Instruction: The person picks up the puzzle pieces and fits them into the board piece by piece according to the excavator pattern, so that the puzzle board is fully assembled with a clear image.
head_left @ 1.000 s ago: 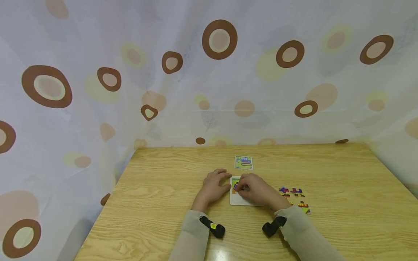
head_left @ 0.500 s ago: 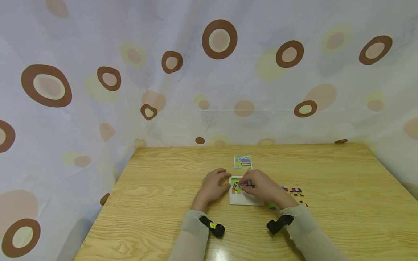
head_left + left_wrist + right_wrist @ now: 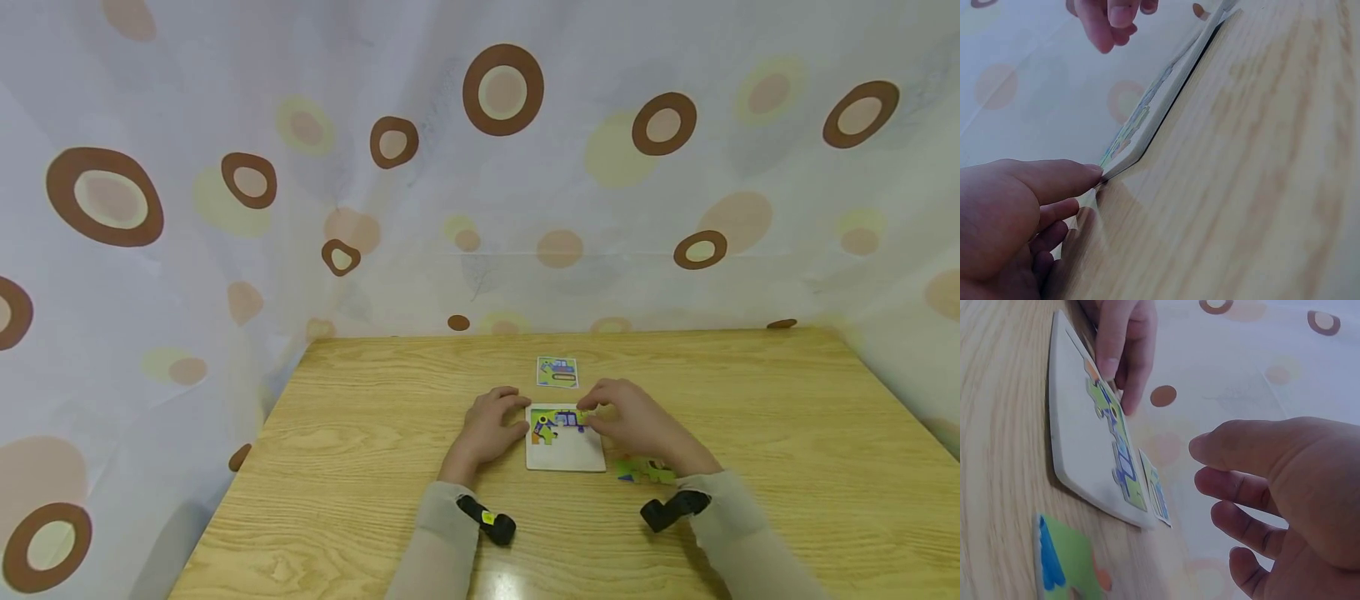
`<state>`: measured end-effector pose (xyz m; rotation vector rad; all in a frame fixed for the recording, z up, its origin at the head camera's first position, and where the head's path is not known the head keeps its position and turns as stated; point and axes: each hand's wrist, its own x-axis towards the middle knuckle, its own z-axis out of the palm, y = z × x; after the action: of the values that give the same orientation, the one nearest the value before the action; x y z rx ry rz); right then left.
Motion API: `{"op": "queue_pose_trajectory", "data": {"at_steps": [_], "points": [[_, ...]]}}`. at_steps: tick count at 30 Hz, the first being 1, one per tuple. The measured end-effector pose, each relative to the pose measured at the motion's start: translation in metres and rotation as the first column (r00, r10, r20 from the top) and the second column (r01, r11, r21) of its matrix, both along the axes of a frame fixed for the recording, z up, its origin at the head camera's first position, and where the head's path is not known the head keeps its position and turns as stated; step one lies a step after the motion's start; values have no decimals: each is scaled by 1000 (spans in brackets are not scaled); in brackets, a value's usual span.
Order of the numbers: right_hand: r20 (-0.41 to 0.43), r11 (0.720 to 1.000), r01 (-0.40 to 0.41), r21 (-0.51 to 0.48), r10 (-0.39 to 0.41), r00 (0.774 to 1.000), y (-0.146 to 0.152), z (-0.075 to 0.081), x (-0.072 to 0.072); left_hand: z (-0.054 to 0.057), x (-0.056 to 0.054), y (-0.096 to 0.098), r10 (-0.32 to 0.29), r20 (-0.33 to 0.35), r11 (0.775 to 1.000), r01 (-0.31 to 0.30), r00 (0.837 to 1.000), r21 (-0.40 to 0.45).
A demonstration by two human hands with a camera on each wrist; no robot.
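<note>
A white puzzle board (image 3: pixel 566 454) lies flat on the table, with several joined jigsaw pieces (image 3: pixel 543 427) along its far edge and left side. My left hand (image 3: pixel 491 427) rests at the board's left edge; in the left wrist view its thumb (image 3: pixel 1063 178) touches the corner. Over the far right corner is my right hand (image 3: pixel 633 421), thumb and fingers apart and slightly bent. Nothing shows between those fingers in the right wrist view, where the joined pieces (image 3: pixel 1124 459) lie flat in the board.
Beyond the board lies a small picture card (image 3: pixel 557 372) of a blue digger. Loose jigsaw pieces (image 3: pixel 652 472) lie right of the board, partly hidden by the right forearm. A patterned cloth (image 3: pixel 420 208) hangs behind the wooden table (image 3: pixel 360 417).
My right hand has moved right along the board's far side, uncovering the pieces there; its forearm now hides more of the loose pieces. The left hand has kept its place.
</note>
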<state>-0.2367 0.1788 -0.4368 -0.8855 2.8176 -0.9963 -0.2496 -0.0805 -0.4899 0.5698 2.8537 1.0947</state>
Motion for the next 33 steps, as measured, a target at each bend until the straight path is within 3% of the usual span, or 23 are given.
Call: {"op": "queue_pose_trajectory", "data": {"at_steps": [7,14,21,33], "points": [[-15,1000,26,-9,-27,1000,17,-1,0,-3,-1,-1,4,5,1000,-4,1000,4],[6,999,49,7,-49,999,35,-6,1,-3,0,0,-5,-41,1000,4,999,-8],[2,999,30,29,-30,1000,53,-8,1,-2,-1,-1,5,4,1000,-5,1000,-16],[63,998,30,59,-33,997,75,-15,8,0,0,0,7,12,1000,-6,1000,-20]]}}
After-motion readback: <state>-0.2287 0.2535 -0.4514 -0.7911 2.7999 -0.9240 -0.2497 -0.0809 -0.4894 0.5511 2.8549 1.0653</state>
